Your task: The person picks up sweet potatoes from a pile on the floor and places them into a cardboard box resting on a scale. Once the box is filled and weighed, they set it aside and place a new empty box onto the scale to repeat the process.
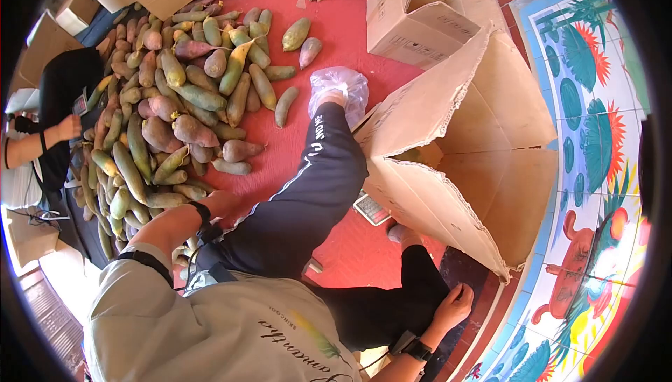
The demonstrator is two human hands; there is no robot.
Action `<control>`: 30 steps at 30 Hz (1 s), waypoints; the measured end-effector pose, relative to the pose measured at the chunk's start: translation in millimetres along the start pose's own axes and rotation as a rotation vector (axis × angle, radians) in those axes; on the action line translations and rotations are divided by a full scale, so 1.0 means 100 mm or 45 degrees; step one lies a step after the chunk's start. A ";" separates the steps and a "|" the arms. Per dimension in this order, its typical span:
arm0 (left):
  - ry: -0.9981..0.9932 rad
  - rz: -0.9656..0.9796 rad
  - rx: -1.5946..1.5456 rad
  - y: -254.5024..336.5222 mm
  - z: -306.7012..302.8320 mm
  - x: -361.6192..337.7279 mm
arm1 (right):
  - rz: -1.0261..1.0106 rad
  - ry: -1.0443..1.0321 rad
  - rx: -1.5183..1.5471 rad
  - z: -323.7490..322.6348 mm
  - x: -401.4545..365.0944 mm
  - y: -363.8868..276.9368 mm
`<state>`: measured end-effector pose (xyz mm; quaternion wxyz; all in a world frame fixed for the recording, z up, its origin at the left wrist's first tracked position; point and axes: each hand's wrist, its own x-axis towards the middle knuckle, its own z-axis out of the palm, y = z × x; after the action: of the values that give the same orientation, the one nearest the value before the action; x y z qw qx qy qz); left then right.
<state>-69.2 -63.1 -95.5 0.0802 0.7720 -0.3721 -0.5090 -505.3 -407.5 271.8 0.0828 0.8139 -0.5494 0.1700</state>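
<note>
My left hand [227, 203] reaches down beside my left thigh, at the near edge of a large pile of long green and reddish-brown vegetables [192, 95]; its fingers are hidden behind my leg. On the outer side of my bent right knee rests my right hand [456, 303], with loosely curled fingers and nothing in it. A big open cardboard box [483, 130] stands past that knee, its flaps raised. Between my legs and this box is a small device with a display [372, 208]. A clear plastic bag [350, 88] covers my outstretched foot.
Another person's hand [68, 127] is at the left edge of the pile. More cardboard boxes stand at the back, including an open one [416, 25]. A tiled wall with a painted mural [588, 137] borders the right side. The floor [336, 29] is red.
</note>
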 end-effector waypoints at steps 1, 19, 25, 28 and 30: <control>0.119 0.010 -0.303 -0.40 0.26 0.19 | -0.002 0.005 0.004 -0.01 -0.02 0.00; 0.589 -0.186 0.138 0.68 -1.24 -0.60 | 0.039 0.123 0.089 -0.02 -0.09 0.07; 0.667 -0.287 0.136 0.68 -1.22 -0.46 | 0.051 0.139 0.119 -0.02 -0.09 0.07; 0.584 -0.253 0.158 0.62 -1.26 -0.38 | 0.052 0.147 0.134 -0.03 -0.09 0.05; 0.494 -0.330 0.302 0.73 -1.29 -0.39 | 0.056 0.160 0.147 -0.03 -0.09 0.05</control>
<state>-3.9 -122.2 30.5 -0.0069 0.9003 -0.3051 -0.3103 -513.7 -400.6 271.4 0.0662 0.7927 -0.5502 0.2540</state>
